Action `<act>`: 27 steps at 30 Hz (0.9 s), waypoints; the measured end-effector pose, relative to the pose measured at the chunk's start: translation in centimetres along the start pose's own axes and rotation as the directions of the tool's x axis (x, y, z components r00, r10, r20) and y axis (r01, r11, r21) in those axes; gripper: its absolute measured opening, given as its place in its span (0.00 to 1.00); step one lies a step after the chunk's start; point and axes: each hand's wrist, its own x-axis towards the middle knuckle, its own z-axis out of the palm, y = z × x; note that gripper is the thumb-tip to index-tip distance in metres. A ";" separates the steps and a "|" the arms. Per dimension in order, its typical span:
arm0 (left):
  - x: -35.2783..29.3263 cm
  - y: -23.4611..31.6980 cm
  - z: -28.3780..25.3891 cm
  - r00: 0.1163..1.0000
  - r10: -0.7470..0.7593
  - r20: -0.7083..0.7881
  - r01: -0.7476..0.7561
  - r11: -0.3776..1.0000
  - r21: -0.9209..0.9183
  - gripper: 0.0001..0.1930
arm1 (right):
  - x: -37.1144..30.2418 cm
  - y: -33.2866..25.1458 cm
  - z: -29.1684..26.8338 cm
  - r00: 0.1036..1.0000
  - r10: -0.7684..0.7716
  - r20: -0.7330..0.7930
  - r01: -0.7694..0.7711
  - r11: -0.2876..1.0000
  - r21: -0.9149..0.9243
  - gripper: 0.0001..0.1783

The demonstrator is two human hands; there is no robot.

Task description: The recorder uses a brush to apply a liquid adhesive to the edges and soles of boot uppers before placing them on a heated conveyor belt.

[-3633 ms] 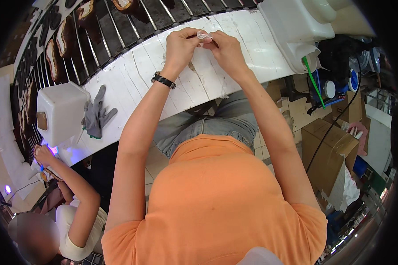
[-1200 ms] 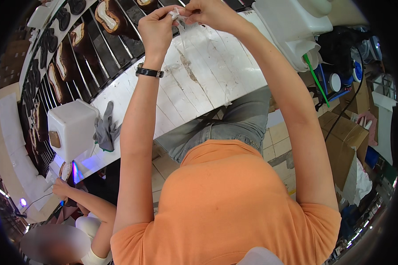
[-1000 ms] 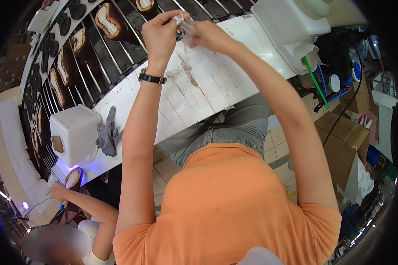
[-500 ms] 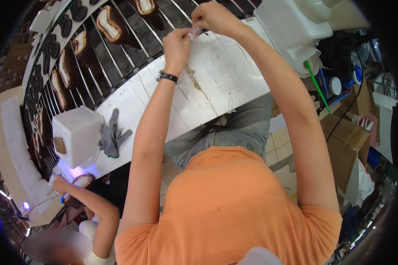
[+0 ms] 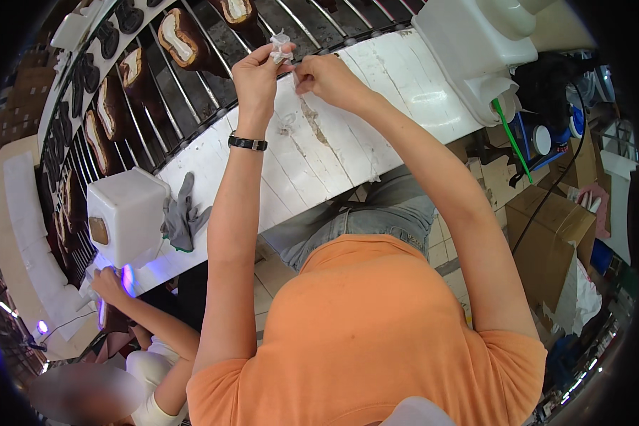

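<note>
My left hand [image 5: 257,78], with a black-strapped watch on its wrist, is raised at the far edge of the white worktop [image 5: 362,135]. Its fingers are closed on a crumpled wad of whitish film [image 5: 282,47] that sticks up above the fingertips. Just to the right, my right hand [image 5: 331,82] pinches a thin pale strip that looks like the same film. The two hands are close together, fingertips nearly meeting. A small clear scrap [image 5: 286,124] lies on the worktop below them.
Past the worktop, brown shoe uppers [image 5: 179,39] sit bottom up on a metal-bar conveyor; black soles [image 5: 106,41] line its outer shelf. A white box-shaped container [image 5: 124,216] and grey glove [image 5: 182,216] are left, a white machine [image 5: 476,46] right. A co-worker's hand [image 5: 110,286] works lower left.
Both hands have come nearer to me, the left also shifting left. The film now bunches up above my left fingers. The co-worker's hand has moved slightly.
</note>
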 end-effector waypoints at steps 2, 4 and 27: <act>-0.1 0.8 0.1 1.000 0.022 0.006 -0.022 1.000 0.001 0.09 | 0.4 -0.4 -0.6 1.000 0.013 0.023 -0.013 1.000 0.000 0.06; 0.1 1.3 -0.6 0.991 0.094 0.097 -0.095 0.995 0.001 0.11 | 0.4 -0.8 -1.3 0.976 0.178 0.127 -0.210 0.925 0.316 0.05; 0.2 -5.1 -4.0 0.995 0.094 0.042 -0.102 0.956 0.276 0.08 | 0.1 0.9 0.3 0.994 0.013 -0.105 -0.018 0.998 -0.055 0.15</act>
